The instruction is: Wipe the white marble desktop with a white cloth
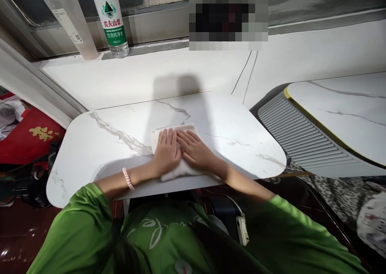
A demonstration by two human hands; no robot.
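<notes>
A folded white towel lies on the white marble-patterned table, close to its front edge. My left hand rests flat on the towel's left part, fingers straight and pointing away from me. Beside it my right hand also lies flat on the cloth, its fingers stretched out toward the upper left. The two hands touch at the thumbs and nearly meet at the fingertips. Neither is wrapped round anything. The towel's middle is hidden under them.
On the ledge at the back left stand a water bottle and a clear plastic container. A second marble-patterned surface with a ribbed side is at the right. A red bag is at the left. A white power strip hangs below the table.
</notes>
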